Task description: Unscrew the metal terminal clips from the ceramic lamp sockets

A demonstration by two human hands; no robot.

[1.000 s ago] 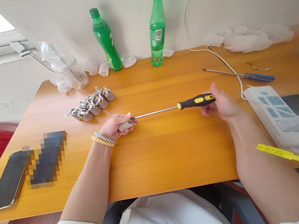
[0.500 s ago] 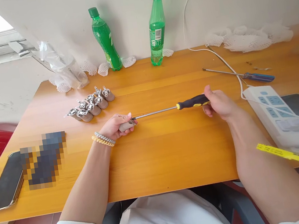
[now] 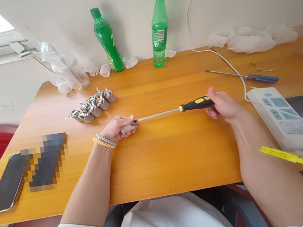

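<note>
My left hand (image 3: pixel 115 128) rests on the wooden table (image 3: pixel 173 151) and grips a small grey plug-like part (image 3: pixel 127 128). My right hand (image 3: pixel 223 105) holds the black and yellow handle of a long screwdriver (image 3: pixel 179 109). The screwdriver lies nearly level, and its tip meets the end of the grey part at my left fingers. A row of several similar grey parts with metal clips (image 3: pixel 92 106) lies on the table behind my left hand.
Two green bottles (image 3: pixel 105 39) (image 3: pixel 159 29) stand at the wall. A blue-handled screwdriver (image 3: pixel 247 75) and a white cable (image 3: pixel 229 65) lie at the right, a white power strip (image 3: pixel 273 111) beside my right arm. A phone (image 3: pixel 5 186) and a blurred object (image 3: pixel 45 162) lie left.
My right hand has shifted its grip along the screwdriver handle, turning it slightly. My left hand and the grey part have stayed in place.
</note>
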